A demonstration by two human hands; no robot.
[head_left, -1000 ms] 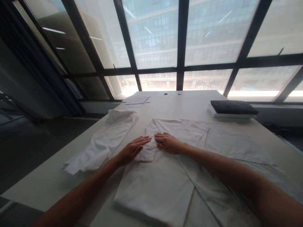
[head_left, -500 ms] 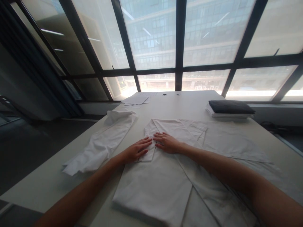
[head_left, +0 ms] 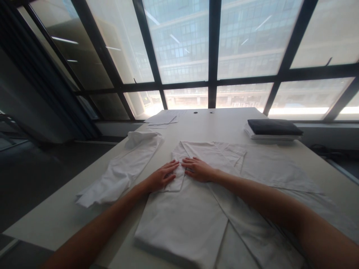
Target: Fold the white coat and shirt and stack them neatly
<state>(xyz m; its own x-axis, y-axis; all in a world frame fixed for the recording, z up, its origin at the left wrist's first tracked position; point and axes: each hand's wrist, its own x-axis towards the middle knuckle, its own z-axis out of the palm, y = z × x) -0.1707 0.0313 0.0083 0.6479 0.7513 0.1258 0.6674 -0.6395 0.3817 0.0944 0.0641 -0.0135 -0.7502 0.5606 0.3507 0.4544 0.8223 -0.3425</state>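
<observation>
A white garment (head_left: 185, 220), perhaps a shirt, lies spread on the white table (head_left: 224, 123) with some of its parts folded over. My left hand (head_left: 162, 176) rests flat on the garment's left edge, fingers stretched out and pointing right. Just beside it, my right hand (head_left: 198, 169) lies flat on the cloth, fingers pointing left. The fingertips of both hands are close together over a folded flap (head_left: 176, 184). To the left, one white sleeve-like piece (head_left: 120, 168) stretches across the table, wrinkled. More of the white cloth (head_left: 275, 164) extends to the right beneath and beyond my right forearm.
Toward the back right sits a folded stack, a dark cloth (head_left: 273, 127) on top of white ones (head_left: 269, 137). Sheets of paper (head_left: 161, 118) lie at the back left. Large framed windows (head_left: 182, 41) rise behind the table, with a dark curtain (head_left: 53, 82) on the left.
My left hand has shifted very slightly left, opening a small gap from my right fingertips. The right hand and the garment look unchanged.
</observation>
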